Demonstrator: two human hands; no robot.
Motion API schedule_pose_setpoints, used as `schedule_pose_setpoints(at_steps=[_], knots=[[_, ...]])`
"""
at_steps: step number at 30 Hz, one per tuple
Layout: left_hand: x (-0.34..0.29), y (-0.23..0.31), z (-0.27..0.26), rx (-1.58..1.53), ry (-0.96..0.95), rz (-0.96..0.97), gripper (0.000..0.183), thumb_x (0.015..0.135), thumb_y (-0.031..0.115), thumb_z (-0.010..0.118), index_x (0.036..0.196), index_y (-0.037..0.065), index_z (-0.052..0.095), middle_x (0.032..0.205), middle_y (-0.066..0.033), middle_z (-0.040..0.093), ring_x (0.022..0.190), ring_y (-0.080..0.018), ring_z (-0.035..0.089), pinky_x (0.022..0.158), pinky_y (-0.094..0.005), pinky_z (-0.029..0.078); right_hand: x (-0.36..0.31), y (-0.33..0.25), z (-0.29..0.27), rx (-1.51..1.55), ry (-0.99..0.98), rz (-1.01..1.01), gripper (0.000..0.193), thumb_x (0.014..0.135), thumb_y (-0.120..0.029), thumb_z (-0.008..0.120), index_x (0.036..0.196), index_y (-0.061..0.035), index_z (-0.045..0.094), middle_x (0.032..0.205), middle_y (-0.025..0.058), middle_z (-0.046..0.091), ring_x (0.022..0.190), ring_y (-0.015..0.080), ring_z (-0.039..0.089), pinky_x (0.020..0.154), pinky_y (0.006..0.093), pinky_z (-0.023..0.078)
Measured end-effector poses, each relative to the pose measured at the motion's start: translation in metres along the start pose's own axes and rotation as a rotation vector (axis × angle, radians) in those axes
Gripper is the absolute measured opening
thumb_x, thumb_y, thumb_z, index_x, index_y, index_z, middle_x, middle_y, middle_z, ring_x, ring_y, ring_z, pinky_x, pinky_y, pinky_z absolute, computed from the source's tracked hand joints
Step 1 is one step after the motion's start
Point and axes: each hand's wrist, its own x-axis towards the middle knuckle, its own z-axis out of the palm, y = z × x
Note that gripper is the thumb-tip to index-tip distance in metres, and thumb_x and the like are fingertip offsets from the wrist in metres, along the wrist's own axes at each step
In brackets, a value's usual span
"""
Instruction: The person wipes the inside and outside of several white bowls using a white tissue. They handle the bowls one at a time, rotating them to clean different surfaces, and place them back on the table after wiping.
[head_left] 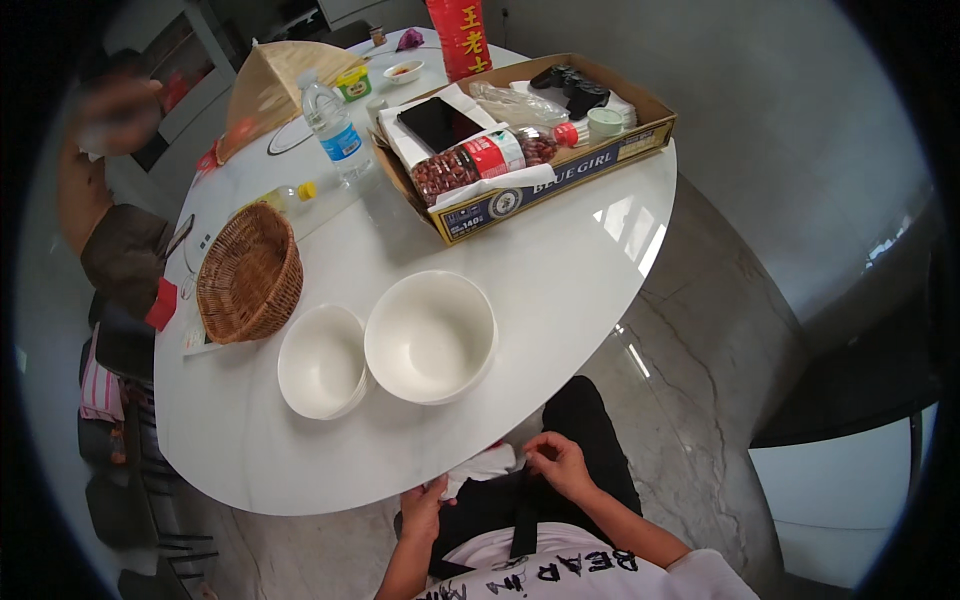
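Below the table's near edge, over my lap, my left hand is closed on the edge of a white cloth, whose far part shows a little red. My right hand is at the cloth's other end, with fingers curled together in a pinch; whatever lies between them is too small to make out. On the table just ahead, a large white bowl stands beside a smaller white bowl. Neither hand touches the bowls.
A wicker basket tilts left of the bowls on the white table. Behind stand a water bottle and a cardboard tray with a jar of red nuts and a black tablet. Another person is at the far left.
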Motion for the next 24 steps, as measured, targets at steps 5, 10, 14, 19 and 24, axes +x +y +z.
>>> schedule_pose_setpoints(at_steps=[5, 10, 14, 19, 24], knots=[[0.002, -0.001, 0.010, 0.154, 0.057, 0.175, 0.023, 0.087, 0.006, 0.065, 0.110, 0.002, 0.061, 0.094, -0.0070, 0.064, 0.074, -0.0169, 0.063, 0.052, -0.0301, 0.054, -0.007, -0.037, 0.014, -0.281, 0.008, -0.209, 0.023, 0.083, -0.008, 0.069, 0.106, -0.0050, 0.064, 0.096, 0.0084, 0.063, 0.077, 0.0153, 0.063, 0.069, 0.0274, 0.051], [-0.001, -0.015, 0.035, 0.399, -0.236, 0.233, 0.017, 0.087, 0.005, 0.065, 0.103, -0.001, 0.064, 0.088, -0.0051, 0.066, 0.079, -0.0107, 0.062, 0.068, -0.0257, 0.052, -0.012, -0.012, 0.034, -0.087, -0.235, -0.100, 0.045, 0.091, -0.016, 0.066, 0.130, -0.0011, 0.050, 0.111, 0.0088, 0.062, 0.095, 0.0119, 0.059, 0.080, 0.0275, 0.050], [-0.008, -0.007, 0.047, 0.284, -0.253, 0.242, 0.013, 0.087, 0.004, 0.065, 0.099, -0.001, 0.064, 0.090, -0.0062, 0.067, 0.079, -0.0109, 0.063, 0.067, -0.0241, 0.052, -0.010, 0.004, 0.031, -0.094, -0.303, 0.163, 0.035, 0.091, -0.012, 0.064, 0.123, 0.0007, 0.056, 0.101, 0.0059, 0.064, 0.089, 0.0097, 0.059, 0.077, 0.0254, 0.050], [-0.011, -0.010, 0.035, 0.250, -0.255, 0.053, 0.016, 0.088, 0.007, 0.065, 0.101, -0.002, 0.063, 0.085, -0.0085, 0.068, 0.072, -0.0129, 0.066, 0.051, -0.0225, 0.052, -0.007, 0.018, 0.029, 0.001, -0.098, 0.001, 0.025, 0.086, -0.010, 0.066, 0.109, -0.0017, 0.065, 0.091, 0.0077, 0.068, 0.079, 0.0115, 0.062, 0.071, 0.0274, 0.051], [-0.027, 0.004, 0.018, 0.430, -0.274, 0.066, 0.018, 0.087, 0.010, 0.068, 0.103, 0.003, 0.064, 0.081, -0.0044, 0.066, 0.067, -0.0083, 0.063, 0.056, -0.0221, 0.051, -0.001, 0.022, 0.018, -0.099, 0.054, -0.069, 0.024, 0.083, 0.001, 0.059, 0.106, -0.0018, 0.066, 0.095, 0.0096, 0.067, 0.083, 0.0156, 0.064, 0.073, 0.0287, 0.052]])
